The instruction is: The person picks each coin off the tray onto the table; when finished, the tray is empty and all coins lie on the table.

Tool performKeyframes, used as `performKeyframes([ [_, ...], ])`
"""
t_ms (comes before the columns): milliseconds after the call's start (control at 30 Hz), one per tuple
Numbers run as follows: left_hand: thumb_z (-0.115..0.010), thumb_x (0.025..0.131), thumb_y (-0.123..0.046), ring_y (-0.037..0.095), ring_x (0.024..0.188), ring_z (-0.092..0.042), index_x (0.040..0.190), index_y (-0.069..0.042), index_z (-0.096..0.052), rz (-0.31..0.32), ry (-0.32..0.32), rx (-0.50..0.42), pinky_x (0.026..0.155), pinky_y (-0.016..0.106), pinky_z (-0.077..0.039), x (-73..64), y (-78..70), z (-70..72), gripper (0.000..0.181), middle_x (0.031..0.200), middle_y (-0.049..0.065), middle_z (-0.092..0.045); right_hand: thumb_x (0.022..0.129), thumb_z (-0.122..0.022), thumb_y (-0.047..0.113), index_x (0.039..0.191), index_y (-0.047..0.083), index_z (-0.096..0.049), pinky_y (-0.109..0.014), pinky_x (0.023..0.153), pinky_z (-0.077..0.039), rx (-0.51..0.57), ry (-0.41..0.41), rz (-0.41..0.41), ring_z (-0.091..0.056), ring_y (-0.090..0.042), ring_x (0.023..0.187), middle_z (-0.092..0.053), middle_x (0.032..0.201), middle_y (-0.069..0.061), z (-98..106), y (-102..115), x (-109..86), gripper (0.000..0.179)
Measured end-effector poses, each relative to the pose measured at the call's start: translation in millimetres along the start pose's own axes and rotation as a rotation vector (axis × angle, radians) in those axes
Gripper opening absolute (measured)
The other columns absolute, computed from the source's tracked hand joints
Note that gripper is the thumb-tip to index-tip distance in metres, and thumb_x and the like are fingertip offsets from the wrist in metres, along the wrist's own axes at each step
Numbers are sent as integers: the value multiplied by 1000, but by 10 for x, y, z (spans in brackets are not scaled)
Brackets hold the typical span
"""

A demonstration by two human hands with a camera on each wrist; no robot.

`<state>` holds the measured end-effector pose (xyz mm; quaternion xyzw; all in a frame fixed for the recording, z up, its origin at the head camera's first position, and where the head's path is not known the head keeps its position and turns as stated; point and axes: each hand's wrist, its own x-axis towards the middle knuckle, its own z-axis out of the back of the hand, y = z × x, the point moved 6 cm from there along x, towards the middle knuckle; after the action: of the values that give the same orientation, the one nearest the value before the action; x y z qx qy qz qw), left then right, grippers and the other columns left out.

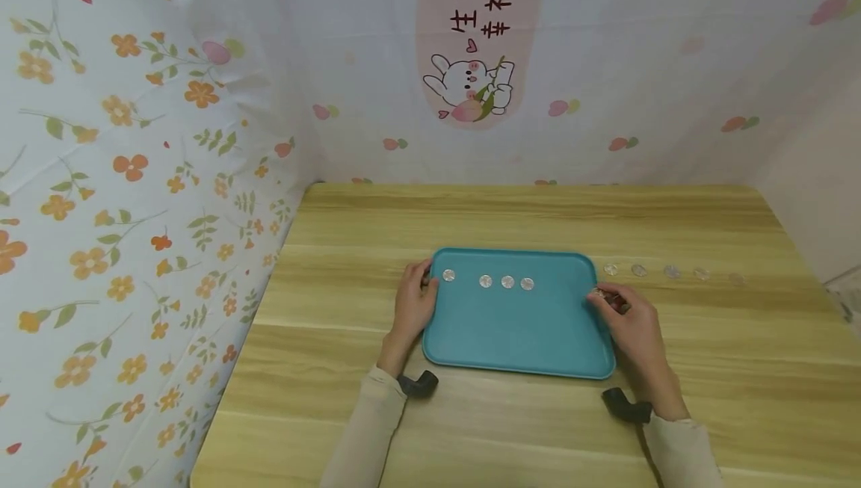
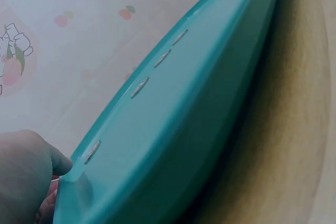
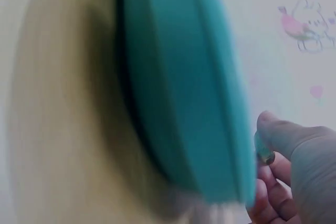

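A blue-green tray lies on the wooden table with several silver coins in a row along its far side. At its left rim, my left hand grips the tray, thumb over the edge and fingers on the outer side, as the left wrist view shows. Over the right rim, my right hand pinches a coin between thumb and fingers. More coins lie in a line on the table, right of the tray.
Behind the table hangs a white cloth with a rabbit print. A flowered cloth covers the left side. Dark curved pieces sit at both wrists.
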<state>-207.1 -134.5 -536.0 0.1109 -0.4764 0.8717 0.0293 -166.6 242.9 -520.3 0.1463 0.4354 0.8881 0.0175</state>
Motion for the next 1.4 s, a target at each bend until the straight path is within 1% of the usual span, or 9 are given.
performKeyframes([
  [200, -59, 97, -9, 22, 95, -53, 136, 2, -57, 14, 6, -13, 80, 32, -44, -10, 9, -12, 40, 114, 15, -59, 92, -72, 25, 113, 0, -71, -8, 67, -39, -48, -74, -83, -48, 8, 77, -63, 98, -9, 154, -277, 17, 33],
  [333, -59, 96, -8, 22, 95, -54, 135, 2, -57, 9, 3, -16, 80, 32, -44, -6, 11, -14, 40, 116, 16, -60, 92, -72, 24, 111, -1, -72, -10, 70, -39, -118, -81, -24, -45, 13, 80, -66, 102, -16, 167, -323, 36, 31],
  [433, -59, 96, -8, 23, 95, -55, 135, 3, -57, 5, 3, -16, 80, 32, -44, -8, 7, -10, 40, 117, 17, -60, 91, -73, 19, 108, -2, -73, -17, 72, -38, -161, -83, 41, -50, 1, 84, -67, 102, -19, 154, -286, 28, 27],
  [600, -59, 97, -8, 23, 96, -55, 135, 2, -57, 15, 2, -24, 81, 33, -45, -21, 17, 0, 40, 119, 17, -60, 85, -76, 4, 104, -10, -72, -31, 77, -34, -153, -114, 116, -53, -33, 89, -62, 98, -26, 154, -228, 25, 24],
  [767, -59, 97, -9, 23, 96, -56, 136, 2, -57, 19, 3, -16, 80, 34, -46, -25, 25, 2, 40, 121, 16, -60, 82, -78, 1, 103, -12, -71, -38, 79, -33, -145, -122, 143, -52, -40, 92, -61, 98, -28, 150, -232, 29, 25],
  [967, -59, 97, -9, 24, 95, -56, 135, 2, -58, -20, -2, -6, 81, 36, -47, 34, -17, 2, 39, 120, 18, -60, 83, -77, 2, 105, -12, -71, -40, 82, -34, -141, -125, 134, -52, -43, 96, -61, 102, -30, 168, -237, 39, 27],
  [1133, -60, 96, -8, 25, 94, -56, 133, 3, -58, -29, 0, -7, 81, 36, -46, 60, -27, 7, 39, 118, 19, -61, 90, -72, 11, 110, -7, -71, -27, 81, -36, -87, -117, 12, -52, -23, 93, -61, 104, -20, 174, -266, 36, 27],
  [1267, -61, 96, -7, 23, 93, -57, 133, 3, -59, -16, -6, 11, 81, 36, -46, 42, 2, 5, 39, 118, 18, -61, 94, -68, 21, 113, -2, -70, -16, 78, -37, 7, -125, -118, -48, -4, 87, -57, 102, -2, 173, -310, 16, 30],
  [1400, -61, 96, -7, 23, 94, -57, 133, 3, -58, -13, -7, 5, 80, 36, -47, 21, 10, 2, 39, 119, 17, -61, 96, -66, 29, 115, 1, -69, -12, 77, -38, 48, -141, -199, -51, 3, 85, -56, 97, 15, 195, -315, -10, 34],
])
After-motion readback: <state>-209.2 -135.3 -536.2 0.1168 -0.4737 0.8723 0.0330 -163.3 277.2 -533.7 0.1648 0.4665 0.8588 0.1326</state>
